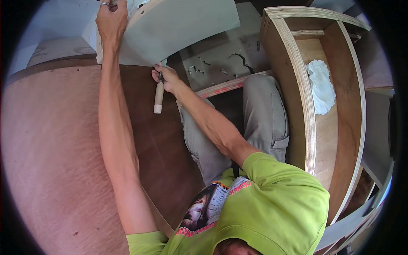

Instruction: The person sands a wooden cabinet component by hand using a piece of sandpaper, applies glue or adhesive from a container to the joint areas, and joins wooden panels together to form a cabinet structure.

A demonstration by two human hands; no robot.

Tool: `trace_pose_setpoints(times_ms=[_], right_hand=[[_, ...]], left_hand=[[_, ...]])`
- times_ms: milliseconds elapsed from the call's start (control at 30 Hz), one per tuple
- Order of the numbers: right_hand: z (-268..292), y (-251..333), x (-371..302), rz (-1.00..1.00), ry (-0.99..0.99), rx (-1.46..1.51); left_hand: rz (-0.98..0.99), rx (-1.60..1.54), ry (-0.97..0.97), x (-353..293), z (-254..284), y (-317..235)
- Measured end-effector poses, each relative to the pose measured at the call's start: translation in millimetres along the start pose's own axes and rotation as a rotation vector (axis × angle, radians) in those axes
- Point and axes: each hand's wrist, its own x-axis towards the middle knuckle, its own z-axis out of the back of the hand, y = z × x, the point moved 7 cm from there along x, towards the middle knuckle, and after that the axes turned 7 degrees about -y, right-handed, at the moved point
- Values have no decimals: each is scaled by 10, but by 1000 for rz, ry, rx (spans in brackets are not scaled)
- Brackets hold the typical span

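Observation:
A white-faced panel (182, 32) stands tilted across the top of the view. My left hand (112, 19) is raised beside its upper left end, with the fingers curled closed. What lies in that grip is hidden near the picture's upper edge. My right hand (167, 78) is at the panel's lower edge, closed on a wooden-handled hand tool. The tool's pale handle (159, 97) points down toward me, its end lighter than the rest. A thin light strip of the tool seems to reach up to the panel, but its working end cannot be made out.
A brown board (51, 144) fills the left side. On the right stands an open plywood frame (306, 114) with a crumpled white cloth or paper (321, 87) inside. Dark scraps lie on a grey surface (221, 55) beyond my knees. A red-marked wooden strip (225, 86) runs in front.

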Motion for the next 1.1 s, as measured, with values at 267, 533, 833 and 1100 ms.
trace_pose_setpoints(times_ms=[267,533,833,1100], right_hand=[[-8,55,-26,91,-28,-113],[-53,135,143,131,-122,-230],[23,72,122,39,-143,-90],[35,44,91,-76,-80,-183]], left_hand=[[1,-24,1,51,2,116],[9,-43,-1,61,-42,111],[1,-21,-9,54,1,128],[39,2,14,47,-54,60]])
